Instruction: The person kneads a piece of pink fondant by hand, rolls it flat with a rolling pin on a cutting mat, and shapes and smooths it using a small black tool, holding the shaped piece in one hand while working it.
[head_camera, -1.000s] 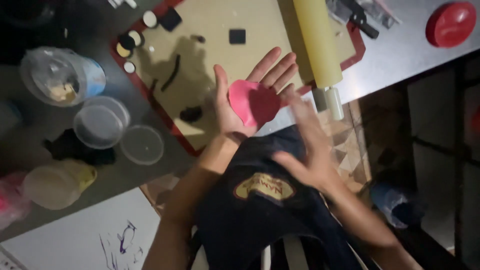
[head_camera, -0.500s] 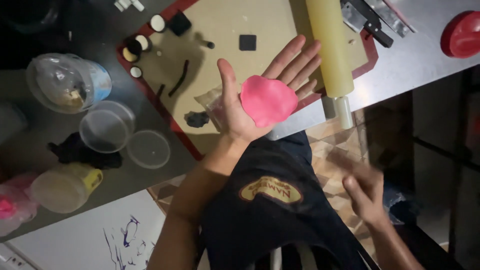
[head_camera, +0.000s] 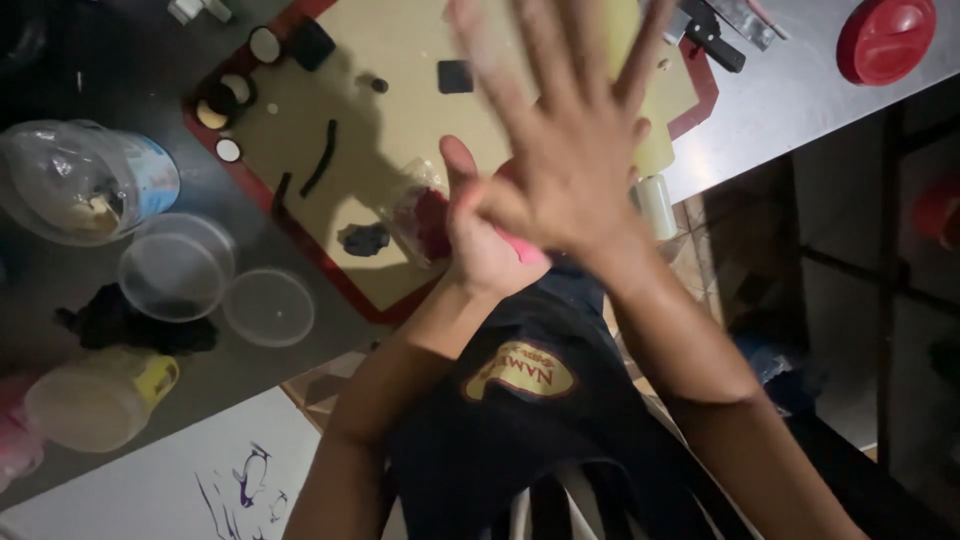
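Dim, hard shadows, motion-blurred hands (head_camera: 560, 150)
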